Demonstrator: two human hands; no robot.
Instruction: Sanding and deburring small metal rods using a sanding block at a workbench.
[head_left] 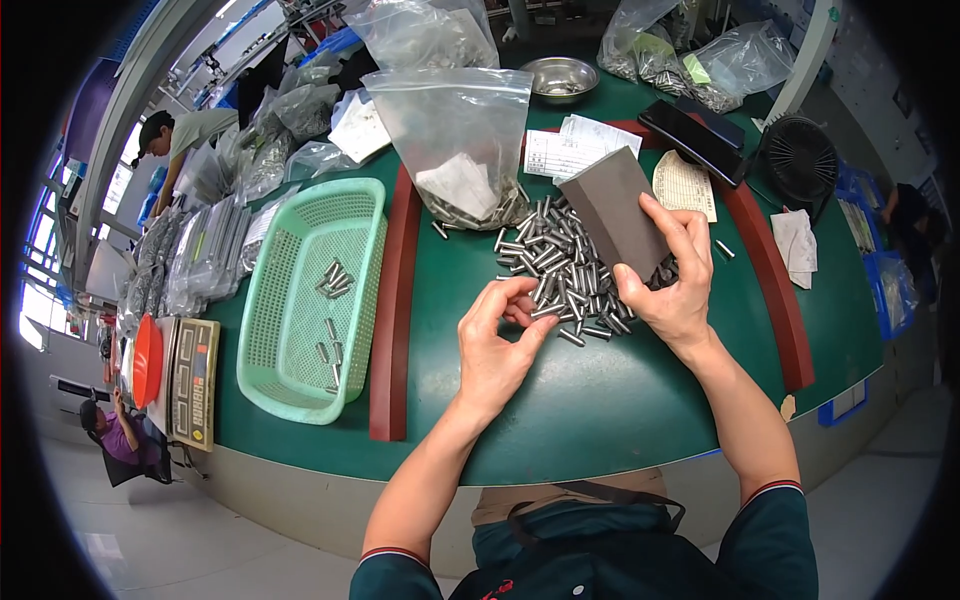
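Observation:
A heap of short silver metal pins lies on the green table in front of me. At its near left edge my left hand is cupped, thumb apart from the curled fingers, with the fingertips against the pins. My right hand grips a grey-brown rectangular block, thumb on the near end and fingers over the right side. The block is tilted over the right part of the heap and hides some pins. A clear plastic bag with pins and a white paper inside stands behind the heap.
Dark red bars flank the work area. A green mesh basket with several pins stands left, beside a scale. Papers, a black phone, a fan and a metal bowl sit farther back.

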